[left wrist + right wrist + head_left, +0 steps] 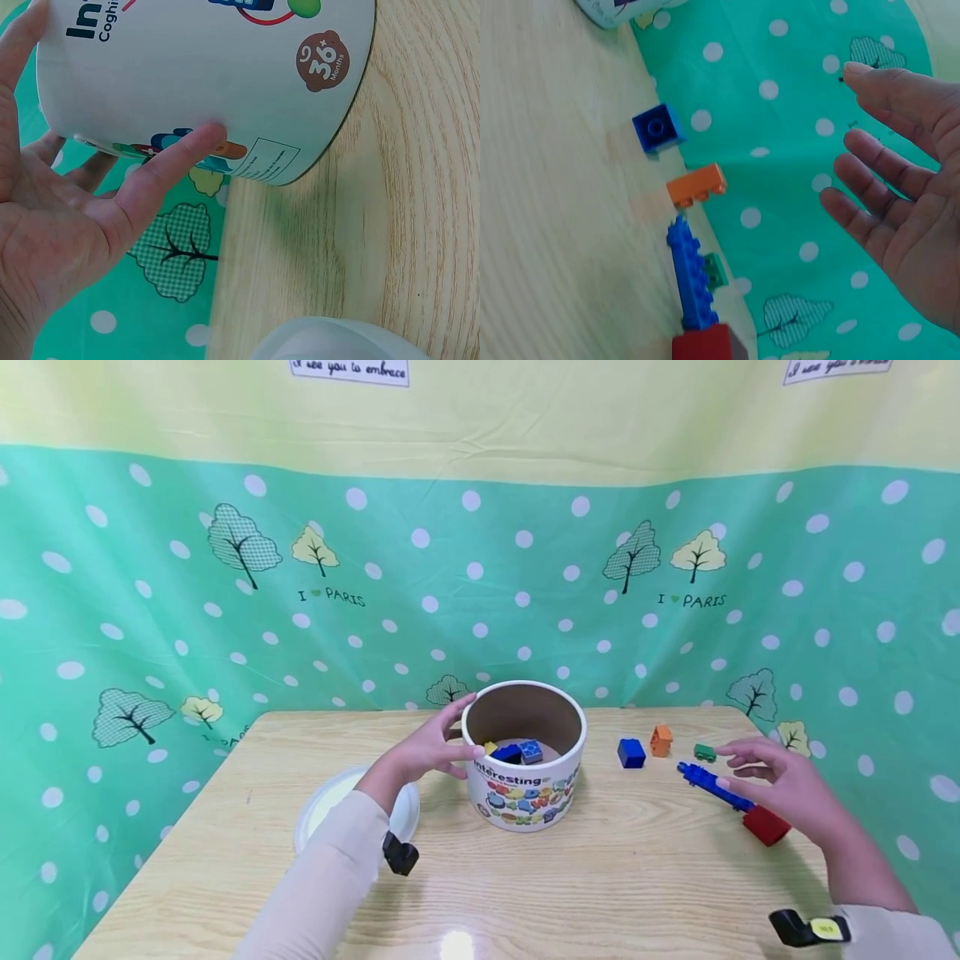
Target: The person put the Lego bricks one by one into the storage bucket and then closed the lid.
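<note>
My left hand [429, 745] rests spread against the left side of a white round bucket [522, 806], its fingertips at the rim and on the wall. In the left wrist view one extended finger [169, 166] lies along the bucket's printed side. Inside the bucket are several toy bricks, among them a blue brick [531, 751] and a bit of yellow. At the right my right hand [787, 781] hovers with loosely bent fingers and holds nothing. Below it lie a long blue toy piece [712, 783], a red brick [766, 826] and a small green piece [704, 752].
A blue brick [632, 753] and an orange brick [661, 741] lie between the bucket and the right hand. A pale round lid [407, 810] lies partly under the left forearm. Behind the wooden table [600, 885] hangs a green dotted curtain [510, 602].
</note>
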`<move>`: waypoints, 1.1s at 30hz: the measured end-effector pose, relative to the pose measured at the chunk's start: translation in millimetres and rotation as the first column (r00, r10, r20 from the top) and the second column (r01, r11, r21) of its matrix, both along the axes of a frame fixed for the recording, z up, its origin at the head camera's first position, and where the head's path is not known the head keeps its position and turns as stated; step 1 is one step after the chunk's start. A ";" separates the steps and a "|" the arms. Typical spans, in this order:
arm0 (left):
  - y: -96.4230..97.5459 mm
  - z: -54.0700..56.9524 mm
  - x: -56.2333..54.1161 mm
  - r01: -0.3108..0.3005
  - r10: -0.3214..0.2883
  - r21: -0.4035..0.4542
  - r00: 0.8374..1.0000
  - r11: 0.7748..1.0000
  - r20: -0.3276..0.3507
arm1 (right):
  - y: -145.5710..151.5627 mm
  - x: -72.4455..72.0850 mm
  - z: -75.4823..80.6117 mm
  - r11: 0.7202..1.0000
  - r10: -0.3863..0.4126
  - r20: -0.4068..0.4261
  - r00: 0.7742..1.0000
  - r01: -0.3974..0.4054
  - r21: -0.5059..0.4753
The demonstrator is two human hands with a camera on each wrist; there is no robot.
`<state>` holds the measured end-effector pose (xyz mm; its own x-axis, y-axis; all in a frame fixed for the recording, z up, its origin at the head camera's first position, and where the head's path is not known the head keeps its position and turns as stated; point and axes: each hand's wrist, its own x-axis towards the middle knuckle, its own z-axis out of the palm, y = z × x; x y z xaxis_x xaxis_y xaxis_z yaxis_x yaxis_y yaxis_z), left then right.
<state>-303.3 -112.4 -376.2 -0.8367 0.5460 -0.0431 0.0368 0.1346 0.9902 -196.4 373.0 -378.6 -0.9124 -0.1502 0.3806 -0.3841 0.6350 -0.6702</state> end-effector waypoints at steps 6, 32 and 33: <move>-0.5 -1.3 0.0 -0.006 0.006 -0.003 1.000 1.000 0.004 | 10.3 10.2 -4.9 0.999 -0.044 0.036 0.998 0.044 0.007; -0.9 -1.8 -1.3 0.001 -0.001 0.000 1.000 1.000 -0.003 | 68.2 26.9 -51.2 0.991 -0.133 0.240 0.962 0.134 0.012; -0.9 -1.8 -1.3 0.002 -0.002 -0.001 1.000 1.000 -0.003 | 69.7 26.7 -53.4 0.991 -0.132 0.258 0.957 0.133 0.013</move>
